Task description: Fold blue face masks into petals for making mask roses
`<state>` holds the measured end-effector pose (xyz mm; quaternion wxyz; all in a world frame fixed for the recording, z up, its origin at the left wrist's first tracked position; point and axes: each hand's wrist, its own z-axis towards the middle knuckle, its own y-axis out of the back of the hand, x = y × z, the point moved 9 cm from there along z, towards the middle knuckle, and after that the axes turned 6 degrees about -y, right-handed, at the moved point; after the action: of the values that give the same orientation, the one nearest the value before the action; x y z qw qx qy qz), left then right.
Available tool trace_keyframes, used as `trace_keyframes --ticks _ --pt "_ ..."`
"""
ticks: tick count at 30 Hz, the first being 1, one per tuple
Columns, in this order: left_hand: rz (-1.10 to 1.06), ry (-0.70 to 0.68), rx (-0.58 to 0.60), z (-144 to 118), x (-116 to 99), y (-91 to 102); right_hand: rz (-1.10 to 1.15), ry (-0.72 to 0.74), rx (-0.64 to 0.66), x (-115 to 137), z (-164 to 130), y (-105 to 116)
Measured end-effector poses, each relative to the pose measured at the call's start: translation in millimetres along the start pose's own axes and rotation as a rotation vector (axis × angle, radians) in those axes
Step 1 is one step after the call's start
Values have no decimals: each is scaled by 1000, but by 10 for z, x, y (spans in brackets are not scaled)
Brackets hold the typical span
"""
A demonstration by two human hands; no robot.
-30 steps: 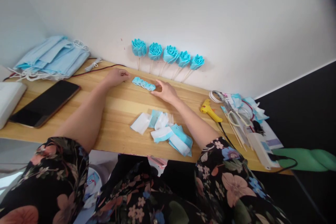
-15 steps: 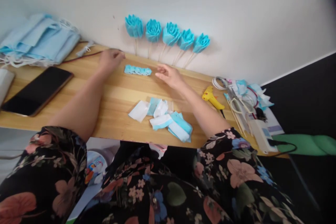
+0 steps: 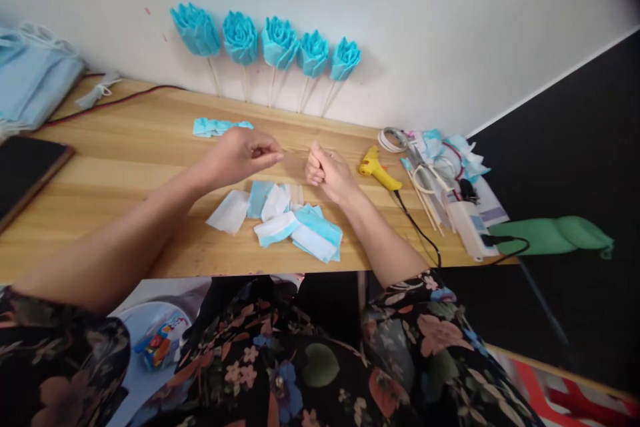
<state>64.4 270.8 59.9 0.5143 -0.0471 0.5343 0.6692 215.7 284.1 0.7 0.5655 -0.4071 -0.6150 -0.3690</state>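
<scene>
My left hand (image 3: 240, 155) hovers with fingertips pinched together, my right hand (image 3: 327, 170) curled into a loose fist; whether either holds something I cannot tell. Both hang above the wooden worktop (image 3: 125, 167), just over the cut mask pieces (image 3: 285, 217). The folded blue strip (image 3: 217, 127) lies behind them, near the wall.

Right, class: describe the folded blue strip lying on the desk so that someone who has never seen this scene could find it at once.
Start at the wooden desk against the white wall and find the row of five blue flowers on sticks. Just in front of them, beyond the left hand, lies the folded blue strip. Unlike the loose blue and white pieces near the desk's front edge, it is one narrow pleated band, all blue.
</scene>
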Motion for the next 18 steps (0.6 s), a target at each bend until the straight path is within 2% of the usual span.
trace_keyframes --ticks 3,7,10,12,15,18 --pt "-29 6 98 -16 -24 -79 -19 23 26 24 -58 -16" --pt "-29 109 194 -29 235 -64 -185 116 19 122 -141 -12" --pt "-25 157 203 -31 412 -56 -339 221 51 243 -220 -146" --pt "-49 184 229 -42 467 -105 -471 344 104 382 -298 -324" --pt "-146 228 292 -81 480 -233 -727 555 252 564 -431 -711" --pt "-278 238 272 -109 468 -308 -952 696 412 593 -488 -1114"
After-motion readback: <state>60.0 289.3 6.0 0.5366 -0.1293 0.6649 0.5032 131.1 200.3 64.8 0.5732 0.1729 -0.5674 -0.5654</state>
